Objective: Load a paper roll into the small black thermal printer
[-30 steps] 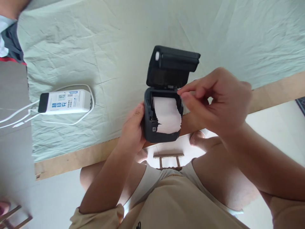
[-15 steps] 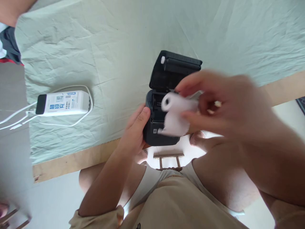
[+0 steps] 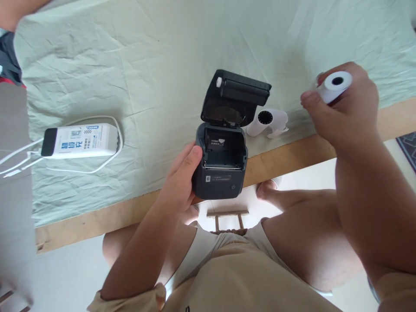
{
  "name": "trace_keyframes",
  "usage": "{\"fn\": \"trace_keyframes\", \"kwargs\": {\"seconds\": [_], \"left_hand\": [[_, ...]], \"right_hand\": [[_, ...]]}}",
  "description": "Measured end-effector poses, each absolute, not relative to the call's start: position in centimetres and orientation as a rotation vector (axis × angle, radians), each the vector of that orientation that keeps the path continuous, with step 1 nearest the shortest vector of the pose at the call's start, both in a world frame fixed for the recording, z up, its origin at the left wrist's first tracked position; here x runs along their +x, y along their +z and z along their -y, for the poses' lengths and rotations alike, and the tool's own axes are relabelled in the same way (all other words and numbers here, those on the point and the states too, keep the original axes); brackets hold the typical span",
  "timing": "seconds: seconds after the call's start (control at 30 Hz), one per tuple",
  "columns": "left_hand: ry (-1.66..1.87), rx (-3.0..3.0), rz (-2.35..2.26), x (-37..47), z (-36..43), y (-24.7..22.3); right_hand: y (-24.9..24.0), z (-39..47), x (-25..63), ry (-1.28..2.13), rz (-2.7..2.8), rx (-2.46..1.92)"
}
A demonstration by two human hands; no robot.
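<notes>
My left hand (image 3: 180, 175) grips the left side of a small dark label printer (image 3: 218, 180) at the table's front edge. Its lid (image 3: 238, 89) is tipped back, with a black roller and a white gear showing inside. The paper bay (image 3: 224, 149) holds no roll. Farther right, my right hand (image 3: 352, 104) is closed around a white paper roll (image 3: 325, 93), its dark core facing up; this roll is above the cloth. A second white paper roll (image 3: 256, 127) lies against the printer's right side, a torn loose end trailing from it.
A white power strip (image 3: 87, 141) with a black end and white cables lies on the pale green cloth (image 3: 146, 65) at left. A wooden edge (image 3: 123, 212) runs along the table front. Another person's arm (image 3: 19, 11) shows at top left.
My right hand has moved from over the printer to the far right, where it now holds a paper roll. A roll with a loose end now rests beside the printer. My left hand keeps its grip.
</notes>
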State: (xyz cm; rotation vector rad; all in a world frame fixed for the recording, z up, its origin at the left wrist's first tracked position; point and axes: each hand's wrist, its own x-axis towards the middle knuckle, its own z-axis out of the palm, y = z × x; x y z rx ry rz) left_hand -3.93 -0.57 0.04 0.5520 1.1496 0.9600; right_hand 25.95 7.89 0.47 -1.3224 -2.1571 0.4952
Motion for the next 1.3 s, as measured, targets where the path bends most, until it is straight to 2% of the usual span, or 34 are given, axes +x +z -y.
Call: {"fn": "trace_keyframes", "kwargs": {"seconds": [0.27,0.37,0.53,0.77,1.0,1.2,1.3], "left_hand": [[0.972,0.589,-1.147,-3.9,0.5,0.1],[0.975,0.593,-1.14,-3.8,0.5,0.1],[0.992,0.58,-1.162,-3.8,0.4,0.1],[1.004,0.561,-1.187,-3.9,0.6,-0.2],[1.033,0.591,-1.183,-3.8,0.5,-0.2],[1.008,0.594,-1.195,-3.8,0.5,0.1],[0.979,0.58,-1.171,-3.9,0.4,0.1]], "right_hand": [[0.1,-8.0,26.2,0.126,1.897,-1.496],[0.8,-6.7,24.5,-0.012,1.879,-1.402],[-0.4,-6.0,21.1,0.229,2.117,-1.277],[-1.8,-6.8,21.6,0.613,1.977,-1.369],[-1.8,-6.5,21.4,0.438,2.154,-1.239],[-1.8,-6.8,21.7,0.357,2.11,-1.29],[-1.9,-6.8,21.8,0.34,1.918,-1.23]]}}
